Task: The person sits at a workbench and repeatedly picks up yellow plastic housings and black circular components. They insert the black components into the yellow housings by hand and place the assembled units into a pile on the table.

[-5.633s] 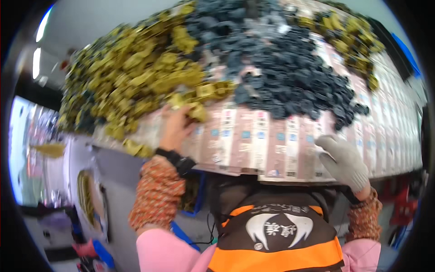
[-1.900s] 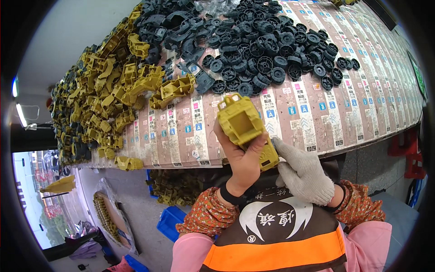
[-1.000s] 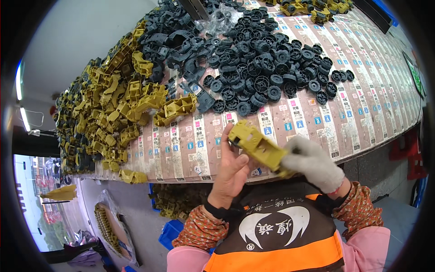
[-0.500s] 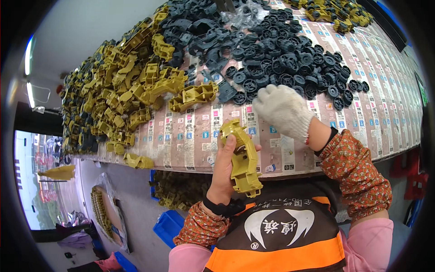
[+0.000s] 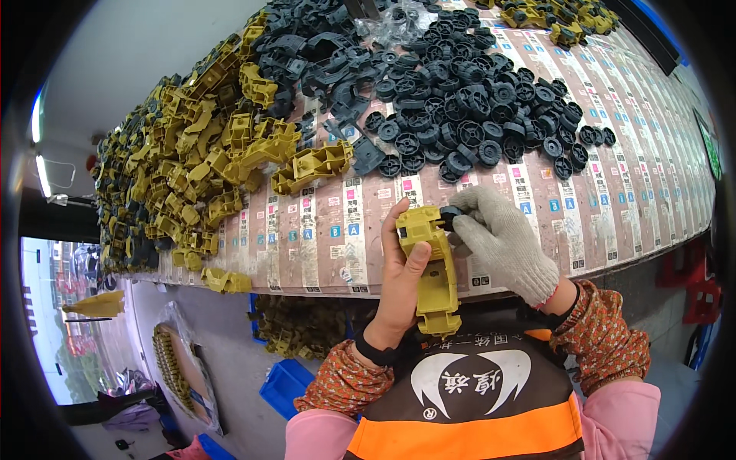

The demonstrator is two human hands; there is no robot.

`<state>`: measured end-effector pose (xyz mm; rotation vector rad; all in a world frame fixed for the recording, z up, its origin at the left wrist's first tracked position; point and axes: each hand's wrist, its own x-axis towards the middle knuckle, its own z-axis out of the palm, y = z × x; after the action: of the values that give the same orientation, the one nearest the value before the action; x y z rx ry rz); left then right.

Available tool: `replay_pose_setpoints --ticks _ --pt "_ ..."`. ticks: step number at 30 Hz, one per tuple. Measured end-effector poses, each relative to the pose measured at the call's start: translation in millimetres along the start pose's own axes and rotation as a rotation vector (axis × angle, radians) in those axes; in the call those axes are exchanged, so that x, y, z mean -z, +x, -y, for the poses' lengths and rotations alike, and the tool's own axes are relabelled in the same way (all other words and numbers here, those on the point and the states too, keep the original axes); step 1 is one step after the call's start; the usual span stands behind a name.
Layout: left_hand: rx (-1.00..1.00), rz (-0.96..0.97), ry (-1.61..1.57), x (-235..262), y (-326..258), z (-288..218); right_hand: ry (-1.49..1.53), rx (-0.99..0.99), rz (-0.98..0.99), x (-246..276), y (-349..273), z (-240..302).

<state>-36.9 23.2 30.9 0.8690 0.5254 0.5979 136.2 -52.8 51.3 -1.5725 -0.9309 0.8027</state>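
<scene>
My bare left hand (image 5: 395, 285) is closed around a yellow plastic toy car body (image 5: 435, 268), held lengthwise over the table's near edge with its thumb on top. At the body's upper right end, my right hand (image 5: 506, 244), in a whitish knitted glove, pinches a small black toy wheel (image 5: 450, 218) against its side. The gloved fingertips partly hide the wheel, so I cannot tell whether it sits on an axle. Beyond both hands lies a heap of loose black wheels (image 5: 477, 103).
Yellow car bodies (image 5: 201, 157) pile up along the left of the table (image 5: 360, 261). Dark plastic parts (image 5: 318, 57) and a clear plastic bag (image 5: 399, 24) lie at the back. More yellow pieces (image 5: 563, 19) stand far right. Below the edge is a blue bin (image 5: 285, 389).
My right hand has come back from the wheel heap toward me with a black wheel, up to the car body. My left hand and the body have shifted slightly right.
</scene>
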Motion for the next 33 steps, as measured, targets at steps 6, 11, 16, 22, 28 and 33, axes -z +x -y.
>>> replay_pose_setpoints --ticks 6,11,16,22,28,33 --pt "-0.102 0.006 0.226 -6.1 -0.5 2.6 0.043 -0.073 -0.003 3.7 -5.9 1.0" --pt "-0.162 0.025 0.283 -7.4 -1.9 6.8 0.033 -0.082 -0.014 2.8 -9.2 3.0" --pt "-0.198 0.023 0.342 -10.3 -1.6 7.5 -0.077 -0.055 -0.037 1.1 -12.4 3.8" --pt "-0.185 0.035 0.348 -8.3 -2.4 7.1 0.108 -0.194 -0.042 4.4 -8.7 11.3" --pt "-0.209 0.045 0.374 -6.4 -2.6 15.1 0.014 -0.084 -0.065 -0.1 -11.9 0.4" --pt "-0.204 0.044 0.371 -10.8 -5.3 14.2 0.035 -0.069 -0.068 -4.9 -12.5 -6.9"
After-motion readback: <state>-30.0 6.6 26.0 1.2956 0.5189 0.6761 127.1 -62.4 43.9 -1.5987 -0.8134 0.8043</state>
